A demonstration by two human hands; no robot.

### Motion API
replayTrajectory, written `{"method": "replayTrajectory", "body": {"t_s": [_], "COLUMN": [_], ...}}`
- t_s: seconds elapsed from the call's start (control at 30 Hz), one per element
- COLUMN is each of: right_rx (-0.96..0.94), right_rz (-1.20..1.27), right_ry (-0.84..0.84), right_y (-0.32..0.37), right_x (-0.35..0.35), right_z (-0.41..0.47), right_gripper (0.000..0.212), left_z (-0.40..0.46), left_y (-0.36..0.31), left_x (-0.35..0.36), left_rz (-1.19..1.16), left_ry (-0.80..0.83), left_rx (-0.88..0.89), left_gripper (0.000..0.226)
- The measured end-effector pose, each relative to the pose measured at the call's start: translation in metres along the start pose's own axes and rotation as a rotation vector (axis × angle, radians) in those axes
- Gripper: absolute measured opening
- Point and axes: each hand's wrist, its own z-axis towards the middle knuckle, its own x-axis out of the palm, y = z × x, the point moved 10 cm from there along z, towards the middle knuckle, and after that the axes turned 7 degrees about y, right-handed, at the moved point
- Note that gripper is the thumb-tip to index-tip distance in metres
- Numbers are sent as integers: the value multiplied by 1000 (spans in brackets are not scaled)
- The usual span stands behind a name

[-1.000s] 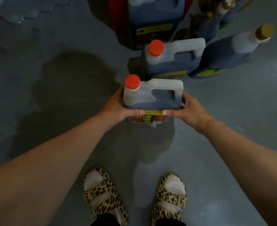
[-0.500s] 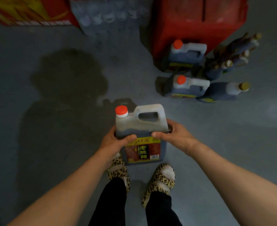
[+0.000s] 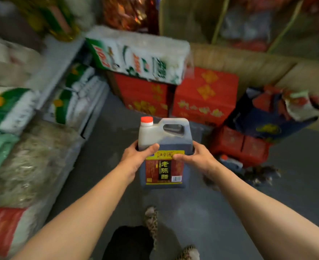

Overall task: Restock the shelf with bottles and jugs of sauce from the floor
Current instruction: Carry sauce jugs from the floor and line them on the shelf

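The step in hand looked like the carry: a jug (image 3: 164, 147) of dark sauce, with a red cap (image 3: 146, 119) and a moulded handle at its top, was held upright in the air in front of the person, well above the grey floor (image 3: 202, 212). The left hand (image 3: 136, 156) gripped the jug's left shoulder with its thumb laid across the front above the label, and the right hand (image 3: 196, 156) gripped the right side with its thumb on the yellow band of the label; each grip was closed on the jug, though the fingers behind it were hidden by its body. Neither hand used the handle, so the weight seemed to rest on the squeeze of the two palms. By my reading, the next move called for turning toward a free spot on a shelf and keeping the jug level so it did not slip. At the left stood a shelf (image 3: 61, 59) with green and white packs (image 3: 74, 94) on it, but the view was smeared by motion and no open space for the jug could be made out. Red boxes (image 3: 203, 94) stood beyond the jug, with a large white pack (image 3: 136, 55) on top. Low at the right, a red-capped shape (image 3: 228, 162) beside a red crate might have been another jug on the floor, too blurred to be sure.
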Motion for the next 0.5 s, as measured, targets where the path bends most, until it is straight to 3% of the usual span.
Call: {"method": "replayTrajectory", "body": {"t_s": [0.13, 0.27, 0.37, 0.5], "right_rx": [-141, -253, -329, -427], "right_rz": [2, -17, -46, -104], "right_ry": [6, 49, 59, 129], "right_y": [137, 254, 343, 444], "right_x": [27, 70, 104, 157], "right_z": [7, 41, 78, 125], "right_gripper": [54, 46, 35, 40], "left_z": [-44, -59, -53, -50], "left_y": [-101, -183, -242, -307], "left_x": [-66, -145, -214, -304], "left_rz": [-71, -121, -114, -127], "left_ry": [-101, -192, -240, -327], "left_rx": [136, 268, 341, 397], "left_gripper": [74, 33, 41, 24]}}
